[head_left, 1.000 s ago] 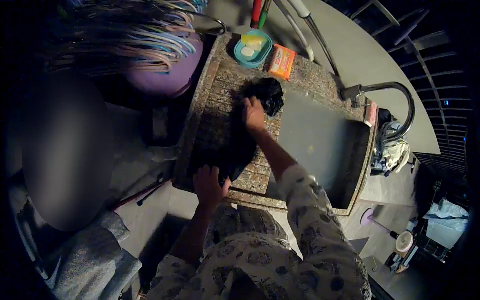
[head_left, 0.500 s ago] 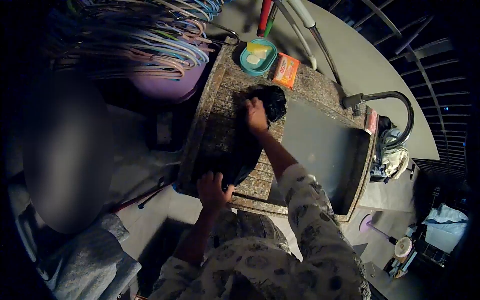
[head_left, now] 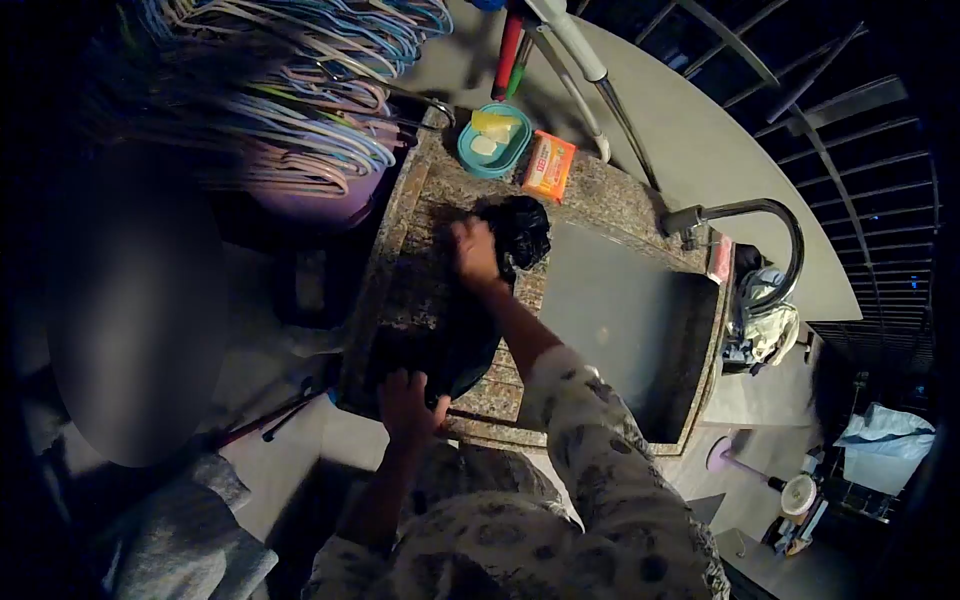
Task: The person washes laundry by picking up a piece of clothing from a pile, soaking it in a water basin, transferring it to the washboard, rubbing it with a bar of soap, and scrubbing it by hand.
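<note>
A wet-looking black cloth [head_left: 470, 325] lies along the ribbed washboard [head_left: 425, 270] of a speckled stone sink unit, its far end bunched up. My right hand [head_left: 477, 252] presses on the cloth beside that bunch, fingers curled and slightly blurred. At the near edge, my left hand [head_left: 410, 405] grips the cloth's close end, with the thumb out to the right. The cloth is so dark that its exact kind cannot be made out.
Cloudy water fills the basin [head_left: 600, 330] under a curved faucet [head_left: 770, 205]. Behind the washboard sit a teal soap dish [head_left: 494, 140] and an orange packet [head_left: 549, 167]. Many hangers [head_left: 300, 110] crowd the left over a purple bucket [head_left: 320, 200]. Clothes [head_left: 765, 320] lie right of the sink.
The whole view has shifted, so the sink unit appears lower and further left. Against the washboard, my right hand has slid slightly left; my left hand stays at the near edge.
</note>
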{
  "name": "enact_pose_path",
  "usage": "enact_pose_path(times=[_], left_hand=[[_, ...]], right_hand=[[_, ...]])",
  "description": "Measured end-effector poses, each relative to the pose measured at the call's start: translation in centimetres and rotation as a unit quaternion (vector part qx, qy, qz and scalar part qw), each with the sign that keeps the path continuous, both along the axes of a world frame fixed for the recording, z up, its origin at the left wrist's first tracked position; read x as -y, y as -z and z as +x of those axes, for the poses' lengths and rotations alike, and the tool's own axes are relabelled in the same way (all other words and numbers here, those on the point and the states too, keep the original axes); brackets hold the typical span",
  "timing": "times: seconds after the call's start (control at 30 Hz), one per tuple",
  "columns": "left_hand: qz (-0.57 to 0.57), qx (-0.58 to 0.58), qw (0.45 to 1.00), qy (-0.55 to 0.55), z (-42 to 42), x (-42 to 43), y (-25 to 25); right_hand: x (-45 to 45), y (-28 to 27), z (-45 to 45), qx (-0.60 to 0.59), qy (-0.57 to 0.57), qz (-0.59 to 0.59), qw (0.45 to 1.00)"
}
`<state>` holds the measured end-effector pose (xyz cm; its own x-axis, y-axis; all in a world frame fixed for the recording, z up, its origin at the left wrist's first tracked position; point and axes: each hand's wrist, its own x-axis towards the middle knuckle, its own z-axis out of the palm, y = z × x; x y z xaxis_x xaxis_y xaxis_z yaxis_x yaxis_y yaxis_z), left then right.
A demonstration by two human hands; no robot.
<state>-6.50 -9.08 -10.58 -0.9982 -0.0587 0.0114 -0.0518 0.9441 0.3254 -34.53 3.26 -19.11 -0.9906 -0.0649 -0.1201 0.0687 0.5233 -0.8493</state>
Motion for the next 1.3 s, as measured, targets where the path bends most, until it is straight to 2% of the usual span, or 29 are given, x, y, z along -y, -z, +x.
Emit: enact_pose_path(times=[0.07,0.1,0.13,0.23,0.3,0.37,0.43,0.47,0.5,0.53,0.57,0.6,0.7,0.77,0.83,0.9,0.93,1.0,1.03,1.1,1.13,1.23,1.3], left_hand=[[-0.006,-0.033,0.999,-0.001,-0.1,-0.4,0.6],[-0.007,-0.046,0.999,0.000,0.4,-0.3,1.3],[-0.008,-0.060,0.998,0.002,0.6,-0.2,1.6],[-0.011,-0.054,0.998,0.010,0.3,-0.1,1.5],[0.004,-0.042,0.999,0.004,0.4,-0.3,1.3],[0.014,-0.004,1.000,-0.007,0.6,-0.2,1.3],[0.029,0.050,0.998,-0.021,0.3,-0.1,1.4],[0.025,0.026,0.999,-0.012,0.8,-0.1,1.3],[0.022,-0.006,1.000,-0.008,0.6,-0.1,1.7],[0.019,-0.037,0.999,-0.005,0.5,-0.1,1.8],[0.012,-0.038,0.999,-0.003,0.5,0.0,1.7],[0.006,-0.039,0.999,0.000,0.6,0.0,1.6],[-0.012,-0.045,0.999,0.001,0.9,-0.3,2.5],[-0.006,-0.014,1.000,0.000,1.3,-0.3,2.4],[0.019,0.041,0.999,-0.011,0.5,-0.2,1.0],[0.062,0.075,0.995,-0.015,0.1,0.4,0.8],[0.087,0.094,0.992,-0.019,-0.1,0.5,0.6],[0.228,0.037,0.969,-0.091,-1.4,0.2,-1.4],[0.298,0.007,0.946,-0.127,-2.0,0.0,-2.2],[0.166,0.073,0.979,-0.091,-2.2,1.3,-2.7],[0.097,0.106,0.987,-0.073,-2.3,1.8,-3.1],[0.044,0.112,0.992,0.047,-3.7,3.1,-6.9],[0.042,0.107,0.990,0.085,-3.8,2.8,-6.9]], right_hand=[[0.8,0.3,5.9,-0.104,-0.161,-0.034,0.981],[1.0,-0.6,9.5,-0.165,-0.239,-0.049,0.956],[1.3,-3.7,11.7,-0.250,-0.317,-0.049,0.914],[-1.6,-4.1,13.3,-0.169,-0.322,0.047,0.930],[-4.3,0.2,8.6,-0.177,-0.285,0.208,0.919],[-6.1,0.4,1.4,-0.232,-0.127,0.130,0.956],[-4.7,1.4,0.5,-0.213,-0.099,0.093,0.968],[-4.3,1.7,0.9,-0.200,-0.082,0.079,0.973],[-3.3,0.8,3.5,-0.229,-0.103,0.091,0.964],[-2.7,1.6,6.5,-0.269,-0.131,0.031,0.954],[-2.2,3.2,9.9,-0.239,-0.168,0.041,0.956],[-2.4,2.1,12.5,-0.107,-0.302,0.196,0.927],[-3.1,0.8,15.3,-0.133,-0.244,0.136,0.951],[-5.3,1.6,10.8,-0.233,-0.222,0.111,0.940],[-6.7,0.8,5.5,-0.266,-0.091,0.092,0.955],[-8.6,1.8,1.4,-0.198,-0.049,0.194,0.960],[-9.0,3.1,0.7,-0.199,-0.048,0.154,0.967],[-10.0,5.0,-0.3,-0.203,-0.053,0.082,0.974],[-9.7,3.0,0.3,-0.161,-0.073,0.126,0.976],[-8.6,-0.4,2.3,-0.071,-0.111,0.209,0.969],[-7.8,0.0,2.4,-0.060,-0.105,0.238,0.964],[-4.8,-1.2,2.1,0.006,-0.097,0.288,0.953],[-3.3,-3.4,0.7,0.097,-0.112,0.279,0.949]])
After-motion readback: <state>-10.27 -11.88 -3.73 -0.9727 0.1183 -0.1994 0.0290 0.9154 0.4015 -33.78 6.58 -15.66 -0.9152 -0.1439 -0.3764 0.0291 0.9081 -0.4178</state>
